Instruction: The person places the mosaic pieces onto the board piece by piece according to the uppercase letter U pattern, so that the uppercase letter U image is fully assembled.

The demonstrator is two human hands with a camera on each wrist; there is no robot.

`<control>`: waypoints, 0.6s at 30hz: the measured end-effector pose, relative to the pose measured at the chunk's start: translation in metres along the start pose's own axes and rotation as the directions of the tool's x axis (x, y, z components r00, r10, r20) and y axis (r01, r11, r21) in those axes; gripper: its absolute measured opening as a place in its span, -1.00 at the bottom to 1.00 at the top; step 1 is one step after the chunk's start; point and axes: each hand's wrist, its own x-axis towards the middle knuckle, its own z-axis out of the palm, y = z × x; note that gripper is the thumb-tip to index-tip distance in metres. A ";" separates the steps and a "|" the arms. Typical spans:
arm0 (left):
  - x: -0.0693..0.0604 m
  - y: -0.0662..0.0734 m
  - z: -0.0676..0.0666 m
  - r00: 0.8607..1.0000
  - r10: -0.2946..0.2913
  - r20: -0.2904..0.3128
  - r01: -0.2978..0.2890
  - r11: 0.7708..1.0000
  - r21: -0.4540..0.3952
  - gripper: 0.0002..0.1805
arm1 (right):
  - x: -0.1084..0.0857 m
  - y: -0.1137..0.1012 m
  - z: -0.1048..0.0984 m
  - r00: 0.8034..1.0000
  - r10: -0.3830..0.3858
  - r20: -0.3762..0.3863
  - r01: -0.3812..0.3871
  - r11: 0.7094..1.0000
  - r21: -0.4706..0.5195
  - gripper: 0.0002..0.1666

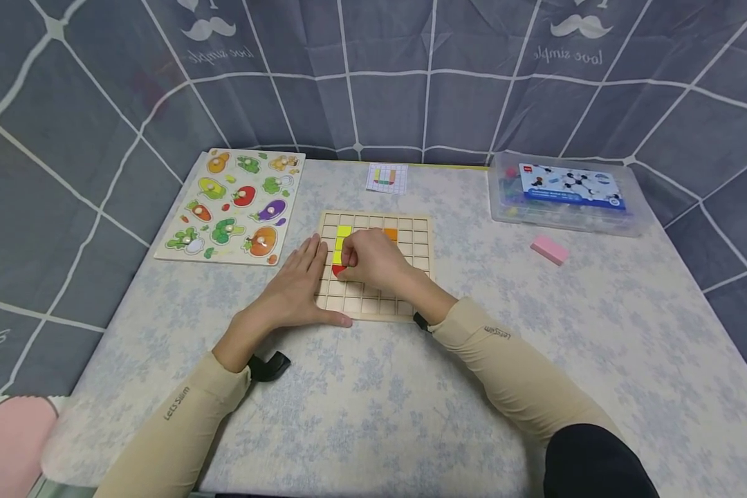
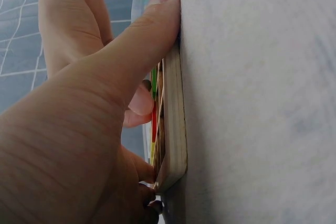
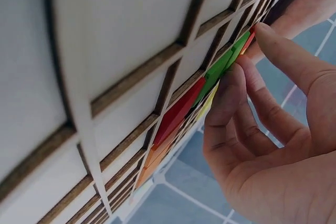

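Observation:
A wooden grid board lies on the table with coloured tiles in its cells. Yellow tiles form a column at left, above a red round-cornered tile. An orange tile shows at the upper right. Green tiles and another red tile line up in the right wrist view; my right hand hides them from the head view. My right hand has curled fingers, with thumb and fingertips at the left red tile. My left hand lies spread along the board's left edge, thumb at the near edge.
Behind the board lies a small pattern card with a coloured U shape. A vegetable puzzle board is at left. At right are a clear plastic box and a pink block. A grey tiled-pattern curtain hangs behind the table.

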 end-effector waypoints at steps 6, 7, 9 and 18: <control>0.000 0.000 -0.001 1.000 -0.002 -0.001 0.002 1.000 -0.009 0.64 | 0.000 0.000 0.000 1.000 0.005 0.000 -0.005 0.999 -0.032 -0.73; 0.000 0.000 -0.001 1.000 -0.002 -0.001 0.002 1.000 -0.008 0.64 | 0.000 0.000 0.000 1.000 0.007 0.000 -0.007 0.999 -0.034 -0.73; 0.000 0.000 -0.001 1.000 -0.001 -0.003 0.001 1.000 -0.011 0.64 | 0.000 0.001 0.000 1.000 0.011 -0.002 -0.011 0.999 -0.036 -0.73; -0.001 0.000 -0.002 1.000 -0.001 -0.004 0.000 1.000 -0.020 0.64 | -0.003 0.003 -0.003 0.999 0.031 -0.024 -0.032 0.999 -0.014 -0.73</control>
